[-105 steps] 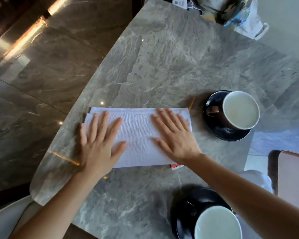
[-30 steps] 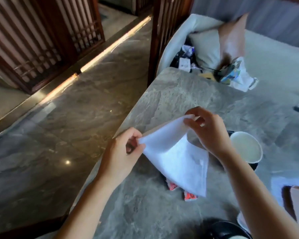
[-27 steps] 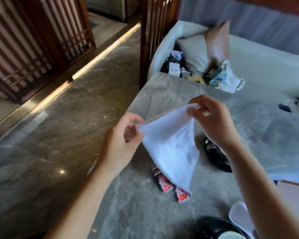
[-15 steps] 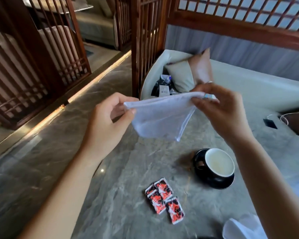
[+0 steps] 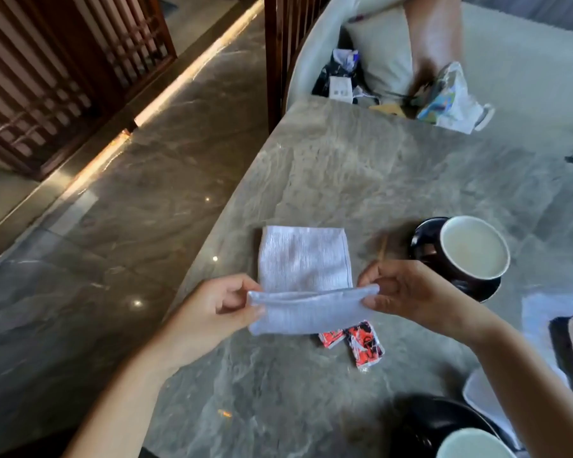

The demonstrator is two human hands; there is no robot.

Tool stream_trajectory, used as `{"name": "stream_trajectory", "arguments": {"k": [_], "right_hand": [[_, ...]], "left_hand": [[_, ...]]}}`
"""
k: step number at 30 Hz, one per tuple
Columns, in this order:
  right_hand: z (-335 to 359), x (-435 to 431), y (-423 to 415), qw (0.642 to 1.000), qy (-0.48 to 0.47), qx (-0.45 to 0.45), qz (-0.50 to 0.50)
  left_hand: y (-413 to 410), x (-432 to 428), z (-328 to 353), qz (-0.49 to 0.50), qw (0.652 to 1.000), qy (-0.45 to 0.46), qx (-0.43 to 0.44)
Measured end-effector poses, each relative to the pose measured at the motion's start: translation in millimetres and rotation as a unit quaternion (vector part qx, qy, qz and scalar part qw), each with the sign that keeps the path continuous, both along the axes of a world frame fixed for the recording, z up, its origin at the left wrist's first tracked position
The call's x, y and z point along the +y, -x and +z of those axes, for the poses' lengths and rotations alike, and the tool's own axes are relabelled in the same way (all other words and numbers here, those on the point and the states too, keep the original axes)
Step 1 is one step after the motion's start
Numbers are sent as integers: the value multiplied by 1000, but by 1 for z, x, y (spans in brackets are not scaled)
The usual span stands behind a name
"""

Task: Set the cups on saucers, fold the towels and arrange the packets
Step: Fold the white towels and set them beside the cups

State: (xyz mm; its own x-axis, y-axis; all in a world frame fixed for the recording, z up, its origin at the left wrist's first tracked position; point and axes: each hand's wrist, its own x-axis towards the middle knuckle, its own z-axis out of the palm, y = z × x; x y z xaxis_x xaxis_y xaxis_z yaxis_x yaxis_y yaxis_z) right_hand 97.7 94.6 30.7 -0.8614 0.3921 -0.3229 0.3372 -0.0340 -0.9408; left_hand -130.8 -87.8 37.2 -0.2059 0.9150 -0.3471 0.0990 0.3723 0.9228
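- Your left hand [image 5: 219, 305] and right hand [image 5: 407, 292] each pinch a near corner of the towel [image 5: 303, 259].
- Cup [image 5: 473, 247] on black saucer [image 5: 422, 236]: pale interior, possibly empty.
- Packets [image 5: 364, 342] partly hidden by towel.

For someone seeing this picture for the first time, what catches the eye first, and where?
The white towel in the middle of the grey table: its far part lies flat, while the left hand and right hand pinch its raised near edge. Red packets peek out beneath that edge, and a dark cup on a saucer stands to the right.
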Motion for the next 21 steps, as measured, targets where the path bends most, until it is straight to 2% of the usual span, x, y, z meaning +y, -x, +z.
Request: {"name": "stream_trajectory", "arguments": {"k": [3, 5, 7, 13, 18, 21], "right_hand": [[-10, 4, 5, 998, 27, -2, -48], [-16, 10, 15, 993, 62, 23, -99], [-25, 16, 29, 987, 57, 24, -145], [-65, 36, 69, 961, -118, -28, -248], [-87, 45, 83, 933, -236, -92, -257], [-89, 43, 87, 920, -269, -109, -262]], "left_hand": [[2, 8, -11, 33, 999, 7, -15], [5, 21, -16, 88, 996, 4, -29], [9, 37, -24, 143, 989, 3, -31], [20, 87, -64, 236, 972, 9, 5], [26, 106, -99, 250, 967, 15, 48], [27, 110, -109, 246, 966, 26, 69]]}}
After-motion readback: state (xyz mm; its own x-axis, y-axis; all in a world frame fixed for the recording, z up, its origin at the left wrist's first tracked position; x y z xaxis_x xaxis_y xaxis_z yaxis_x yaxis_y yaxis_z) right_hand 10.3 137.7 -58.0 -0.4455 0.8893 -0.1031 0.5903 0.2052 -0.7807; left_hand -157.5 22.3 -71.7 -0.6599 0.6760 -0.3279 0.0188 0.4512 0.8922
